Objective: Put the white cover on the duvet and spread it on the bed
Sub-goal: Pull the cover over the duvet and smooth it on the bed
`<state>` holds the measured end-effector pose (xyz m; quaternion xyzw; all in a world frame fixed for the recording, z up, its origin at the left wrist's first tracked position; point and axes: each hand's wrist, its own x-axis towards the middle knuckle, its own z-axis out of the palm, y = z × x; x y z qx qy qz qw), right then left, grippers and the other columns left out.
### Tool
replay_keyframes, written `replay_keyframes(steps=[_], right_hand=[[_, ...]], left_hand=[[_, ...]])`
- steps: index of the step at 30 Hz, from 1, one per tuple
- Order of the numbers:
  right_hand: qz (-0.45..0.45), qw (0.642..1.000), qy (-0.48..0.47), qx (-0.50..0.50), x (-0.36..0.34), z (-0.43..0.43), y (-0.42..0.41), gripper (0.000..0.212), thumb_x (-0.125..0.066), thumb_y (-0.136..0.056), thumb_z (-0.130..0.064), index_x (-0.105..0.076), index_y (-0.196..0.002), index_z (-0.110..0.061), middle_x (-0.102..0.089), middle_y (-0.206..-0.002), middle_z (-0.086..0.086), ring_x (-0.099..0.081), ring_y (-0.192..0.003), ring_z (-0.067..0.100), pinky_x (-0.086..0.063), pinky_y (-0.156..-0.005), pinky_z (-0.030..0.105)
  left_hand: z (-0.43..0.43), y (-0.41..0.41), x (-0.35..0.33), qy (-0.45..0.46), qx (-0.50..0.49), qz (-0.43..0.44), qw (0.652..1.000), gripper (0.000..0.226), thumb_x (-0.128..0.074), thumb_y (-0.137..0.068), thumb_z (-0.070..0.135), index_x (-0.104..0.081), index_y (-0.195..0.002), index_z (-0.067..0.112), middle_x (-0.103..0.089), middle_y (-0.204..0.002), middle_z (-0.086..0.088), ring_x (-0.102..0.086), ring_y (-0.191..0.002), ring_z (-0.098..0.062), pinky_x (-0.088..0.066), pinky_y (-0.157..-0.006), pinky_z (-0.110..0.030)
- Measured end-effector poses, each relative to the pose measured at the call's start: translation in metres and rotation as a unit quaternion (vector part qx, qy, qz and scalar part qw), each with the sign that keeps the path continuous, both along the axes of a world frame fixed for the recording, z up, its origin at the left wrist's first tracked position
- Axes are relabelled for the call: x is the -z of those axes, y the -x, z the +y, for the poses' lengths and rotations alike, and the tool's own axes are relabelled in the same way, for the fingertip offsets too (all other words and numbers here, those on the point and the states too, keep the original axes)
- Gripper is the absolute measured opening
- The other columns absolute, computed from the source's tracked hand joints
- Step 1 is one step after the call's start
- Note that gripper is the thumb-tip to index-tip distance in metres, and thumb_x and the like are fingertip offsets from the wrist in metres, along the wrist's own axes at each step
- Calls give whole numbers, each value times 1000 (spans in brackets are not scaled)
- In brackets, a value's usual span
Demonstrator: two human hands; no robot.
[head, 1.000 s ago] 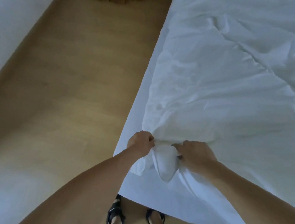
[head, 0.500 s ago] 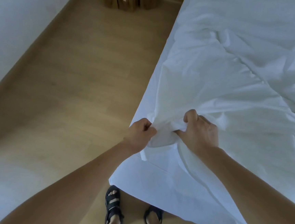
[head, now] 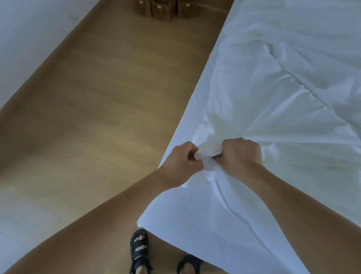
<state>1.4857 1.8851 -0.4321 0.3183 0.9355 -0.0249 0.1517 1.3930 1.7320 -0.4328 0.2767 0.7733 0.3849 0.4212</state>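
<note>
Both hands are down at the near left corner of the bed [head: 178, 222]. The left hand [head: 183, 164] pinches a small tuft of the white cover [head: 208, 154] between thumb and curled fingers. The right hand [head: 242, 155] is a full fist clamped on the same bunch, so the two are almost touching, with cloth squeezed between them. From that knot the fabric fans back over the bed, and tight creases run away toward the far side. The puffy bulk behind it looks like the duvet [head: 301, 87], lying well up the mattress along the left edge. White on white, though, so I can't say how far it sits inside the cover.

This stuff looks soft and limp all the way through. There's no stiffness to push with, so it will only follow a pull. It seems light in the hand but bulky, and I'd expect it to drag against the sheet rather than slide. Thin cotton like this can slip out of a loose pinch, so gather a good wad — the way the right fist has it.

The corner is the place to take hold, with cover and filling gripped together through the cloth. Otherwise the inner layer may bunch up on its own.

Sandalled feet [head: 139, 253] are planted on the wooden floor [head: 91, 127] right at the bed's corner. Some brown bags [head: 163, 6] stand far off by the wall.
</note>
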Motion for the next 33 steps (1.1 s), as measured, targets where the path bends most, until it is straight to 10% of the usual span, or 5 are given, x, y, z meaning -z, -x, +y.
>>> replay_keyframes(steps=[3, 11, 16, 21, 33], right_hand=[[7, 1000, 4, -6, -7, 7, 4, 40, -43, -94, -51, -67, -94, -18, -68, -92, 1, -55, -77, 24, -38, -66, 30], [187, 975, 103, -58, 1, 14, -5, 71, -78, -65, -65, -63, -107, -11, -49, -133, -3, -37, -133, 21, -27, -107, 34], [179, 933, 300, 89, 0, 4, 10, 65, -81, -62, -65, -45, -97, -24, -58, -93, -12, -58, -91, 14, -42, -64, 26], [90, 956, 273, 53, 7, 11, 18, 48, -74, -69, -67, -52, -86, -28, -61, -82, -13, -58, -76, 7, -40, -59, 28], [-34, 997, 71, 4, 0, 18, 37, 26, -50, -89, -46, -58, -86, -20, -57, -70, -6, -51, -58, 12, -35, -51, 26]], left_hand=[[1, 3, 22, 62, 19, 123, 990, 51, -68, -87, 40, -47, -130, 24, -47, -118, 6, -45, -110, -15, -44, -86, -30], [8, 13, 12, 7, -94, -26, 995, 25, -63, -91, 24, -51, -101, 5, -56, -86, -5, -53, -75, -20, -42, -63, -31], [5, 13, 7, -21, -117, -112, 987, 45, -66, -70, 41, -56, -100, 9, -65, -97, -14, -65, -90, -33, -53, -82, -52], [6, 21, -3, -32, -124, -151, 980, 32, -68, -72, 40, -48, -78, 15, -52, -73, 4, -50, -68, -14, -39, -59, -26], [22, 16, 1, 138, 12, 257, 957, 20, -52, -93, 38, -48, -98, 18, -60, -78, 1, -57, -72, -27, -45, -59, -36]])
